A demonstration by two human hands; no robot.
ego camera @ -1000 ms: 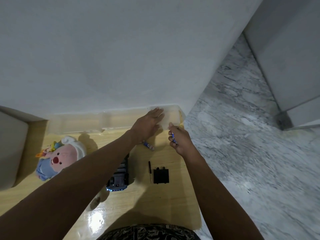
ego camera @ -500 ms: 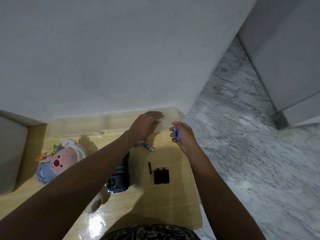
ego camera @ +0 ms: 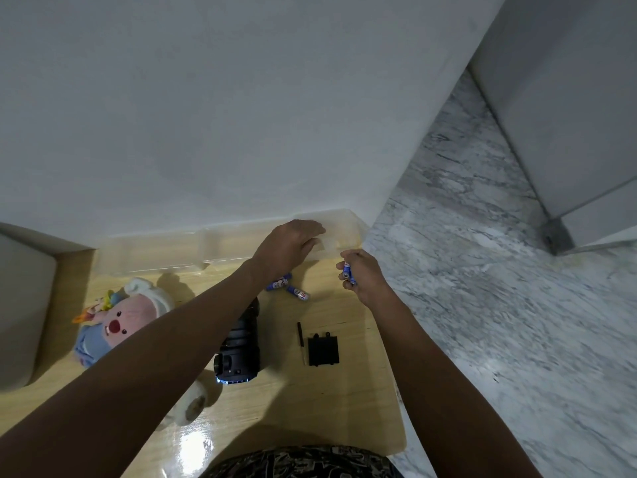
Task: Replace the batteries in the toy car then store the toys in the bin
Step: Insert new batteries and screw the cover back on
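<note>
A dark toy car (ego camera: pixel 239 353) with blue trim lies on the wooden table (ego camera: pixel 310 401), partly under my left forearm. Its black battery cover (ego camera: pixel 323 350) and a thin black screwdriver (ego camera: pixel 301 341) lie to its right. Blue batteries (ego camera: pixel 291 287) rest loose on the table behind the car. My right hand (ego camera: pixel 362 276) is closed around more blue batteries (ego camera: pixel 348 272). My left hand (ego camera: pixel 289 246) rests, fingers curled, on the edge of a clear plastic bin (ego camera: pixel 213 250) against the wall; whether it grips the rim is unclear. A pink plush toy (ego camera: pixel 120 319) lies at the left.
A white wall rises directly behind the bin. The table's right edge drops to a grey marble floor (ego camera: pixel 482 305). A pale cushioned seat (ego camera: pixel 20 312) stands at the far left. A small white wheel-like piece (ego camera: pixel 191 405) lies near the front.
My left hand has curled and slid back along the bin's edge, uncovering more loose batteries beneath it. My right hand has turned slightly, keeping hold of its batteries.
</note>
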